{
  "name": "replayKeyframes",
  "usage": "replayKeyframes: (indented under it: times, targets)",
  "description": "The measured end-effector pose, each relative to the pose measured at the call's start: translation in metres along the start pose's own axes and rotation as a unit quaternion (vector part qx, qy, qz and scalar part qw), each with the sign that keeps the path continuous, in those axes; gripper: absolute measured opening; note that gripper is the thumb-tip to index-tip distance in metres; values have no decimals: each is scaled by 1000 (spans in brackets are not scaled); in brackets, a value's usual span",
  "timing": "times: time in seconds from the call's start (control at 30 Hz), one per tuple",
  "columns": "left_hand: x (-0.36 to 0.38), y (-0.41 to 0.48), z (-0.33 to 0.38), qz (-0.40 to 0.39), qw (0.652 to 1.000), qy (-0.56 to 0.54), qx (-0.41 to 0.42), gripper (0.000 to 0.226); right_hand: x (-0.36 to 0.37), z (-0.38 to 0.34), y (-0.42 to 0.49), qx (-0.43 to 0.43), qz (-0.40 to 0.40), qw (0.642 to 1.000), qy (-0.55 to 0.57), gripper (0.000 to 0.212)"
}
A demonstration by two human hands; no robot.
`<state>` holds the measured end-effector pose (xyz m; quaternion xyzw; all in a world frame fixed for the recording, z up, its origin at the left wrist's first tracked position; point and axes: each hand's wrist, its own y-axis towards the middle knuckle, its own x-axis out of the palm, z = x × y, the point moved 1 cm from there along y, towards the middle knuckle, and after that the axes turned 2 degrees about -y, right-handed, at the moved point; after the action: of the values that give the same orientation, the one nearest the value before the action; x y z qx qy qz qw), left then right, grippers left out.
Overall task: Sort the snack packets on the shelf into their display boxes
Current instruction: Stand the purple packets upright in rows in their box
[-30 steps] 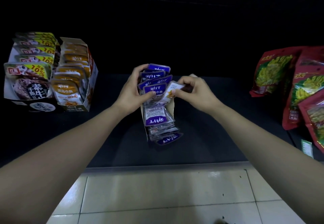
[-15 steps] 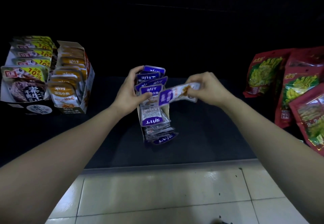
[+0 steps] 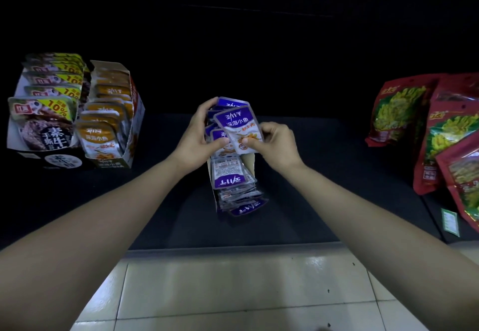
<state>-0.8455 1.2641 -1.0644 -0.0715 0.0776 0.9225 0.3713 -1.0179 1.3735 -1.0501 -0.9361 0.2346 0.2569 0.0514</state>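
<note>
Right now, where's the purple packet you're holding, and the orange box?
purple packet (image 3: 234, 121): head view, its purple top.
orange box (image 3: 111, 164): head view, its front wall.

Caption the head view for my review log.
Right hand holds a purple packet over its display box while left hand grips the packets inside.

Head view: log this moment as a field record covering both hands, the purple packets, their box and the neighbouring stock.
Left hand: grips the upright purple packets in the display box
Right hand: pinches the held purple packet, printed face toward the camera, in front of the upright ones
Box front: tipped purple packets, back side up
Shelf left: orange packet box beside a box of yellow-topped packets
Shelf right: red bags
</note>
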Motion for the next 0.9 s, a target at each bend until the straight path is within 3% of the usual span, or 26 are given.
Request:
replayKeyframes:
  times: [0.27,0.57,0.7,0.8,0.9]
  targets:
    - [-2,-3,1,-27,1000,12,-1,88,8,-4,-5,-63,10,986,-155,16]
    - [-2,-5,1,-56,998,22,-3,110,15,-7,-3,-82,24,982,-169,18]
    - [0,-2,-1,-16,1000,23,-1,103,11,-11,-4,-78,-5,987,-143,28]
    - [0,-1,-1,-12,1000,15,4,102,-7,-13,-6,-92,-62,992,-53,42]
    - [-1,-1,-2,-14,1000,6,1,100,-24,-7,-13,-128,-230,962,-68,30]
